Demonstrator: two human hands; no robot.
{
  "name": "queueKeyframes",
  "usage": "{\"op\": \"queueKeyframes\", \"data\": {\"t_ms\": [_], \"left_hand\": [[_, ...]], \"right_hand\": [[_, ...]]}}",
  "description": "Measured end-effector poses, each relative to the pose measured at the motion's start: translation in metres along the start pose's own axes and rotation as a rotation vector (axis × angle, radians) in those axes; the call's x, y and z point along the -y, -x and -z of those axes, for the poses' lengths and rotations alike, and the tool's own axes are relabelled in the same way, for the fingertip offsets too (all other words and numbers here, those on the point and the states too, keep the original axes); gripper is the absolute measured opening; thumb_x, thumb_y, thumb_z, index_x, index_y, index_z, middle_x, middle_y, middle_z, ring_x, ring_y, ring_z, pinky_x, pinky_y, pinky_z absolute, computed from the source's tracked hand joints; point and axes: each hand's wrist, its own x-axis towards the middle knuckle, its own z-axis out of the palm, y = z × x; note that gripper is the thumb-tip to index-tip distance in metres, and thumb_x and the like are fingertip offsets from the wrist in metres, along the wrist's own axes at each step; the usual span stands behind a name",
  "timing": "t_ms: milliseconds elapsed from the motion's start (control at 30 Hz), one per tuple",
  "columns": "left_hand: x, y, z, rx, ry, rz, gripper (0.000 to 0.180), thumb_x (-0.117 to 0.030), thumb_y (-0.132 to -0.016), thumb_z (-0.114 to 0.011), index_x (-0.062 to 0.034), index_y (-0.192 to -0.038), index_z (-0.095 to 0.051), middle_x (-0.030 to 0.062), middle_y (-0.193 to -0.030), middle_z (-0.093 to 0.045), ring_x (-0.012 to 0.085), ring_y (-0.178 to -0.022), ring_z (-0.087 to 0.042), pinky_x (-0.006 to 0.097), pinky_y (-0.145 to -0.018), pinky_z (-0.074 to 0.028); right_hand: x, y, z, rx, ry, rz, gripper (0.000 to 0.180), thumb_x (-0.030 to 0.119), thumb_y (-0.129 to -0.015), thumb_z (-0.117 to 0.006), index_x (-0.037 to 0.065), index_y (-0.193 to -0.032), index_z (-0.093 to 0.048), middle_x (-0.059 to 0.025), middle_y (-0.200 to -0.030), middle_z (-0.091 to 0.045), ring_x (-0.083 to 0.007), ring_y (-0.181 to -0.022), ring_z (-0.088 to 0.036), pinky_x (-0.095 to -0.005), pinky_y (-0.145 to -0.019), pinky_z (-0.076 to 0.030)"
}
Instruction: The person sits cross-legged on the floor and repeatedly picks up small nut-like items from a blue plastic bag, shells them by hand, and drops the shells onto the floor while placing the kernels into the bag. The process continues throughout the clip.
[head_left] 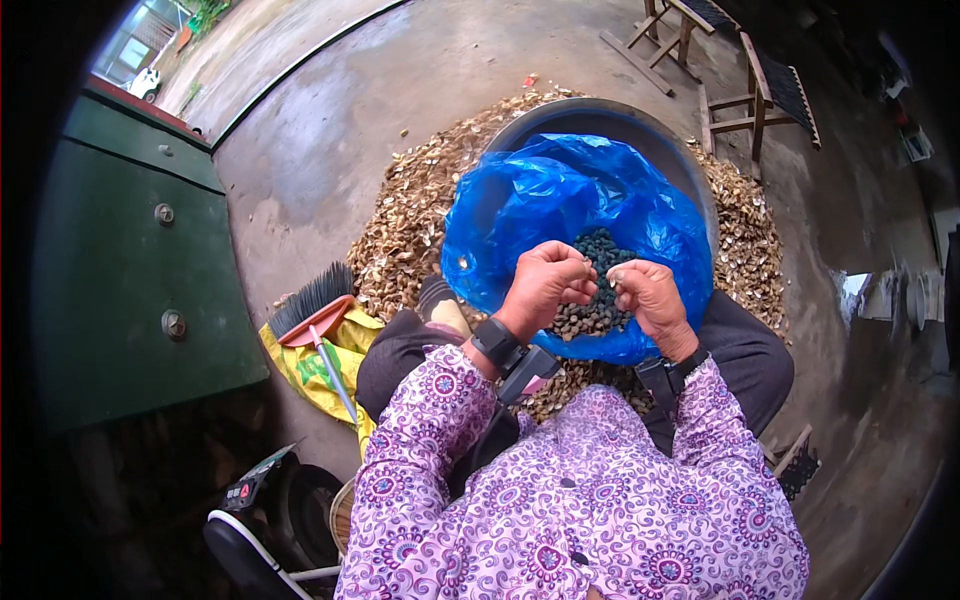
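Note:
A blue plastic bag (590,165) lies spread open inside a wide round metal basin (682,160). In the bag is a heap of small dark nuts or seeds (600,318). My left hand (550,285) is held over the heap, thumb and forefinger pinched together. Close to it on the right, my right hand (652,300) is pinched too, with a small pale bit at its fingertips. The fingertips are a short gap apart. What each pinch holds is too small to name.
Pale broken shells (420,200) lie around the basin. A broom (325,315) rests on a yellow bag (300,355) at the left, beside a green cabinet (150,260). Wooden folding stools (757,95) stand at the far right. My bent legs flank the basin.

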Motion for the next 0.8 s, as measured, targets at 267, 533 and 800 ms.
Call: {"op": "queueKeyframes", "data": {"t_ms": [267,533,800], "left_hand": [[0.009,-0.005,0.006,-0.058,-0.345,-0.181,0.011,-0.005,-0.071,-0.061,0.0003,-0.080,-0.059,0.0033,-0.065,-0.059,0.0076,-0.054,-0.055,0.021,-0.049,-0.045],[-0.005,0.004,0.002,-0.118,-0.733,-0.305,0.011,-0.007,-0.068,-0.059,0.0015,-0.075,-0.062,0.0019,-0.065,-0.061,0.0057,-0.059,-0.054,0.021,-0.052,-0.043],[-0.001,0.018,0.012,0.651,-1.343,0.069,0.029,-0.022,-0.065,-0.067,-0.0011,-0.085,-0.065,0.0094,-0.076,-0.064,0.0174,-0.066,-0.059,0.029,-0.063,-0.047]], "right_hand": [[0.003,-0.002,0.005,-0.064,0.273,0.129,0.013,0.014,-0.075,-0.062,0.001,-0.079,-0.063,0.0006,-0.065,-0.056,-0.0062,-0.053,-0.047,-0.0188,-0.048,-0.038],[0.018,0.000,0.015,-0.060,0.255,0.199,0.010,0.009,-0.078,-0.057,0.001,-0.079,-0.063,-0.0008,-0.064,-0.056,-0.0045,-0.052,-0.048,-0.0176,-0.048,-0.039],[-0.002,-0.015,0.027,0.416,0.839,-0.084,0.028,0.021,-0.070,-0.063,-0.002,-0.086,-0.064,-0.0058,-0.071,-0.061,-0.0117,-0.062,-0.055,-0.0254,-0.058,-0.044]]}}
